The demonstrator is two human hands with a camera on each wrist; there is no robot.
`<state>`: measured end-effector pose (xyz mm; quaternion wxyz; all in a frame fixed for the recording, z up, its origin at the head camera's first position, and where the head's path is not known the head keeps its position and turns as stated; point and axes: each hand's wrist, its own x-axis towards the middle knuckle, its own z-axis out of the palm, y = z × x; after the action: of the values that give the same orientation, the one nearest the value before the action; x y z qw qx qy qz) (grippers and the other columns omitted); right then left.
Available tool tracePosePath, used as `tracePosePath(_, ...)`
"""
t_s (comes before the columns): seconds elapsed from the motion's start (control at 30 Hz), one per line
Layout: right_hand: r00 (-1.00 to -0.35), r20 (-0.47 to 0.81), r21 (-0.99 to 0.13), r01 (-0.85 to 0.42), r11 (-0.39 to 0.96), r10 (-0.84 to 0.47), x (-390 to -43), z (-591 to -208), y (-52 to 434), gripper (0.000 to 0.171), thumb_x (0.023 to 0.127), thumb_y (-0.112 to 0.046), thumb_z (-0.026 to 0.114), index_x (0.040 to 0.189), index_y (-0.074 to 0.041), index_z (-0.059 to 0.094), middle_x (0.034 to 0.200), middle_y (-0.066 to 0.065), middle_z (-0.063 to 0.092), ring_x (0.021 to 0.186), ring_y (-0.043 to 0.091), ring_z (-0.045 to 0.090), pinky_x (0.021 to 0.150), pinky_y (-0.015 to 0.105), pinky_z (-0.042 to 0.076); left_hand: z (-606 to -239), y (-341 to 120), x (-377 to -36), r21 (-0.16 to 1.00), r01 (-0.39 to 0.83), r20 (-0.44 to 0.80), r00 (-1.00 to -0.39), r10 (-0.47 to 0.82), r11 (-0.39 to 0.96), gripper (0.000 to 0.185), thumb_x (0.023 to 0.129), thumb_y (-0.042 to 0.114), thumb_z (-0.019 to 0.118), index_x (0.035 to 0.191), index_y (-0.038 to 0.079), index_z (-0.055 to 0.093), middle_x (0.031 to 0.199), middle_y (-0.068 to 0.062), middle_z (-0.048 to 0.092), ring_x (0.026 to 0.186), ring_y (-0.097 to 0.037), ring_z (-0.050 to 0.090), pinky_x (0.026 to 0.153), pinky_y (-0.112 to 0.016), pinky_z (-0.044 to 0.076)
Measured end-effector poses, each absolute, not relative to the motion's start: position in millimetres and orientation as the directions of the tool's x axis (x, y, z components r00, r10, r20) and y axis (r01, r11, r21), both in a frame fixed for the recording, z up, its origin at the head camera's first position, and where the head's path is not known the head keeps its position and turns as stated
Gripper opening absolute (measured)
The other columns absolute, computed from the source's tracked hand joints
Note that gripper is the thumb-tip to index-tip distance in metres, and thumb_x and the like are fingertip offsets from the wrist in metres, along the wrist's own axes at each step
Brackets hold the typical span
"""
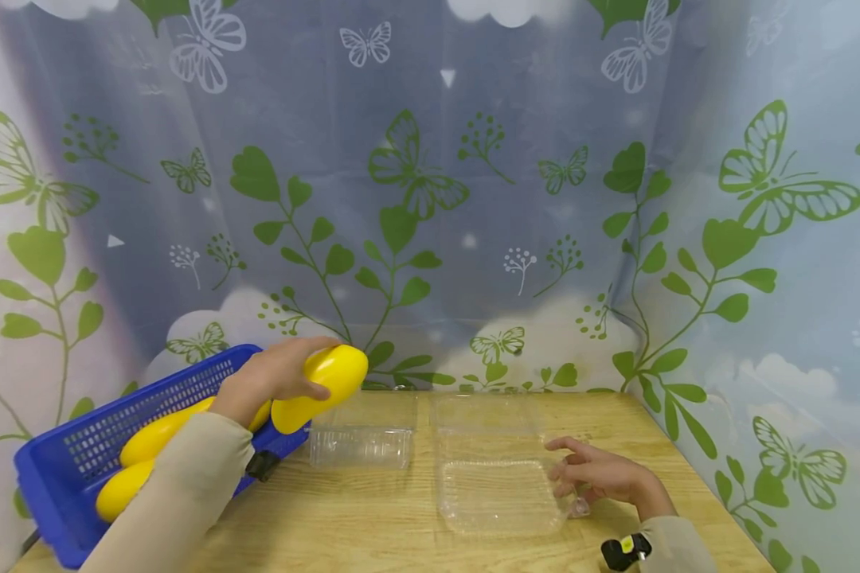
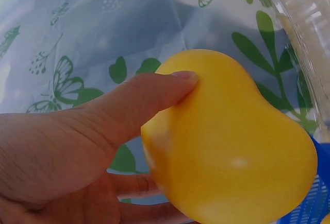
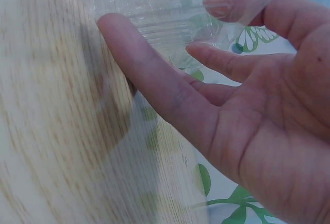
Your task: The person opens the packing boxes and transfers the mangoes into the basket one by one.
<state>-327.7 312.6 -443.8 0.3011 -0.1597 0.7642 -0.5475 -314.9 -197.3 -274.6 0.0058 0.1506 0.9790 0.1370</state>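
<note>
Head view: the left hand (image 1: 275, 378) grips a glossy yellow mango (image 1: 320, 387) above a blue basket (image 1: 64, 469). The right hand (image 1: 596, 473), fingers relaxed, touches a clear plastic tray (image 1: 498, 497) on the wooden surface (image 1: 373, 517). Left wrist view: its thumb (image 2: 139, 98) presses the smooth mango (image 2: 232, 147). Right wrist view: straight fingers (image 3: 149, 74) lie against the transparent tray (image 3: 149, 7).

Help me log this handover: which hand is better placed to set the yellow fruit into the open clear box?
Left. The left hand already grips the yellow fruit above the blue basket, while the right hand rests on the open clear box, seemingly steadying it.
</note>
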Motion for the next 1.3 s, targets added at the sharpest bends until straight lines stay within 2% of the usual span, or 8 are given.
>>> tracePosePath(0.3,-0.768,-0.282,-0.935,0.086,0.345,-0.575,-327.7,-444.1,312.5,0.066,0.108,-0.019,0.049,0.159,0.004,0.013,0.14,0.033,0.05,0.114,0.032,0.068,0.082,0.047,0.064,-274.1,-211.4,-316.5,0.241,0.264,0.002,-0.962,0.272,0.934,0.082,0.089,0.027,0.082,0.159,0.015,0.04,0.157,-0.025,0.045,0.138,-0.055,0.045,0.102,-0.073,0.046)
tracePosePath(0.63,-0.768,-0.282,-0.935,0.085,0.345,-0.575,-326.2,-442.7,311.5,0.067,0.107,-0.018,0.049,0.159,0.005,0.013,0.138,0.032,0.051,0.111,0.029,0.068,0.082,0.046,0.064,-278.9,-224.4,-317.7,0.23,0.23,0.001,-0.972,0.236,0.945,0.082,0.088,0.025,0.083,0.158,0.014,0.042,0.159,-0.025,0.042,0.142,-0.057,0.039,0.104,-0.077,0.04)
tracePosePath(1.03,-0.77,-0.28,-0.935,0.085,0.343,-0.573,-326.8,-443.1,311.6,0.068,0.108,-0.02,0.05,0.159,0.005,0.013,0.138,0.032,0.051,0.109,0.028,0.067,0.081,0.046,0.065,-288.6,-240.0,-321.2,0.187,0.188,-0.018,-0.981,0.195,0.964,0.081,0.086,0.024,0.085,0.155,0.012,0.045,0.155,-0.029,0.046,0.135,-0.058,0.044,0.099,-0.078,0.043)
tracePosePath(1.3,-0.771,-0.285,-0.934,0.09,0.346,-0.569,-326.4,-442.8,310.8,0.068,0.105,-0.015,0.051,0.159,0.005,0.014,0.139,0.033,0.05,0.108,0.028,0.067,0.081,0.045,0.065,-291.5,-250.7,-322.6,0.159,0.179,-0.028,-0.982,0.185,0.971,0.081,0.085,0.023,0.085,0.155,0.011,0.045,0.153,-0.029,0.048,0.133,-0.059,0.047,0.099,-0.079,0.042)
